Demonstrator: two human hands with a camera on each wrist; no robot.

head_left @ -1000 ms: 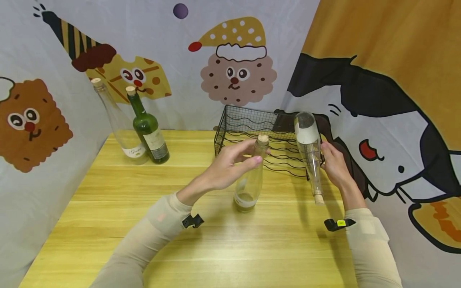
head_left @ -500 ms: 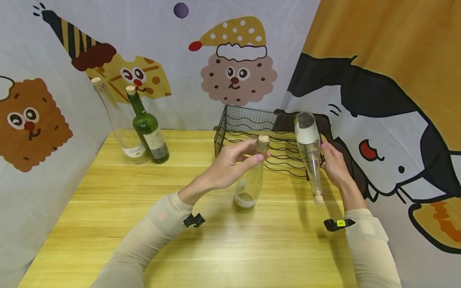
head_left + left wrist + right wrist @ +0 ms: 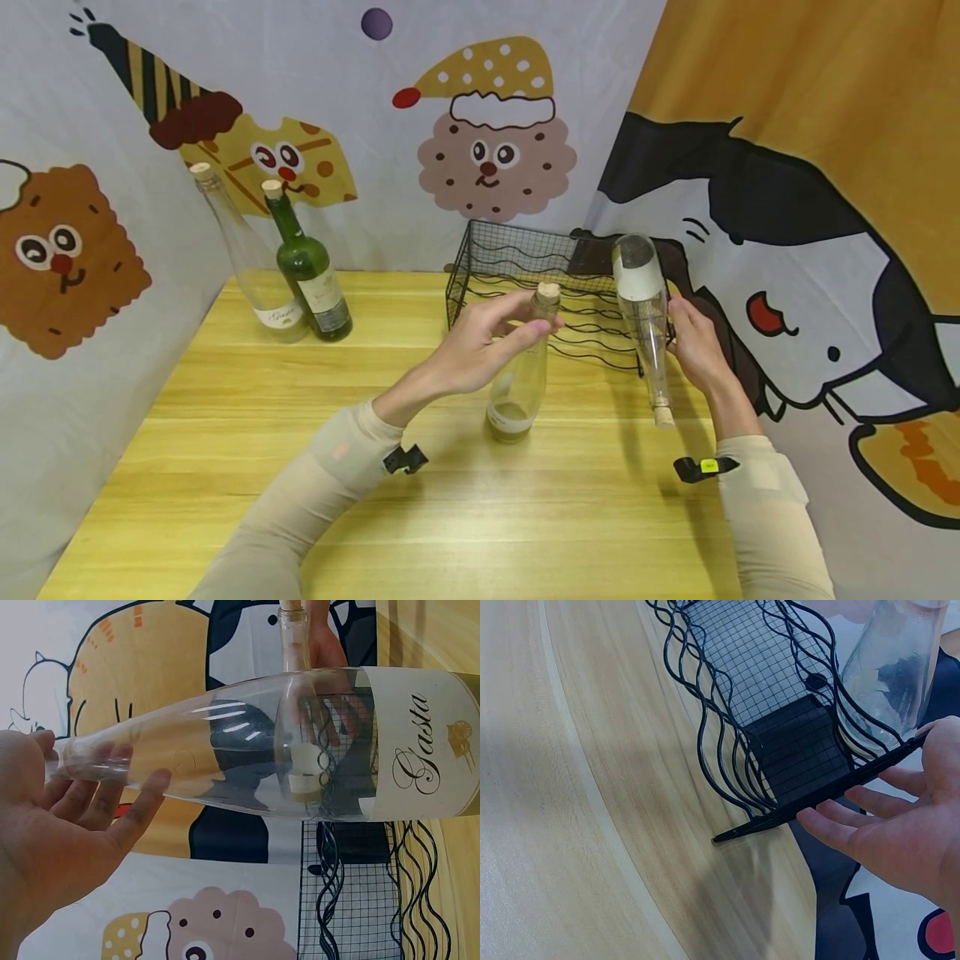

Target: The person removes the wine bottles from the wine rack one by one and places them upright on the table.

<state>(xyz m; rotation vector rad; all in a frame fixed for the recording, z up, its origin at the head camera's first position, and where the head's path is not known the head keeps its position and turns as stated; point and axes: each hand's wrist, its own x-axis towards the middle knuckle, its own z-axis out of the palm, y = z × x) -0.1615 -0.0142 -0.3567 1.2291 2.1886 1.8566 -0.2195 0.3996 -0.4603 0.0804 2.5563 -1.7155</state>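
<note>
My left hand (image 3: 487, 346) has its fingers and thumb curled round the neck of a clear corked glass bottle (image 3: 521, 396). That bottle stands upright on the table in front of the black wire rack (image 3: 592, 354); its white label reads "Gasta" in the left wrist view. A second clear corked bottle (image 3: 645, 312) lies on the right end of the rack, its base to the back and its cork toward me. My right hand (image 3: 697, 346) is at the rack's right end. In the right wrist view its fairly straight fingers (image 3: 836, 825) touch the side frame.
At the back left of the wooden table (image 3: 420, 517) stand a tall clear corked bottle (image 3: 251, 267) and a green wine bottle (image 3: 307, 267), close together. A cartoon-printed cloth (image 3: 480, 50) hangs behind the table and along its right side.
</note>
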